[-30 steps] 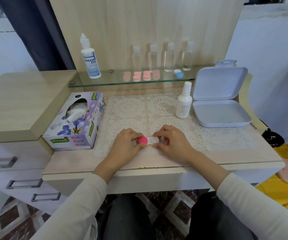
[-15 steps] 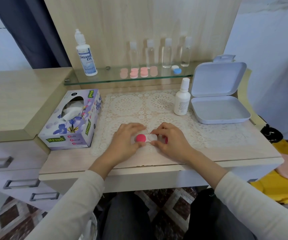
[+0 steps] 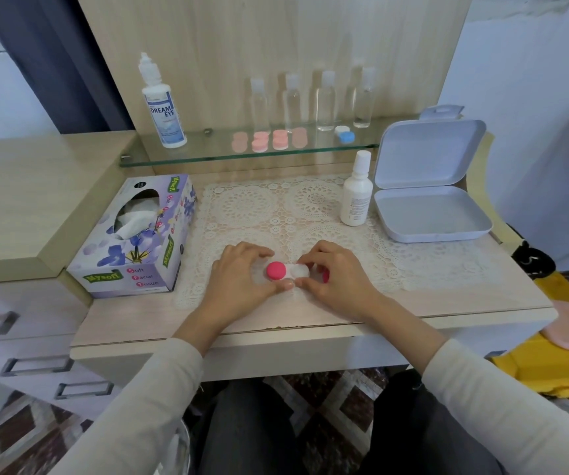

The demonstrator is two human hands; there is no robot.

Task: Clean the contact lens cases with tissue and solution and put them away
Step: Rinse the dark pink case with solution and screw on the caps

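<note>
**Contact lens case at the front of a crowded worktop**

The contact lens case [image 3: 286, 270] sits on a mat [image 3: 276, 214] at the middle front of the worktop [image 3: 447, 296], the left hand [image 3: 238, 282] gripping its left end and the right hand [image 3: 338, 279] pinching its right. A tissue box [image 3: 139, 248] lies just left of the mat. A small bottle [image 3: 356, 193] stands at the mat's back right, with an open box [image 3: 434, 234] beside it on the right. On the glass shelf [image 3: 207, 152] behind, a solution bottle [image 3: 163, 108] stands left, a row of four bottles [image 3: 326, 101] right, and spare cases [image 3: 269, 140] lie before them. Drawers [image 3: 36, 365] sit below left.
</note>
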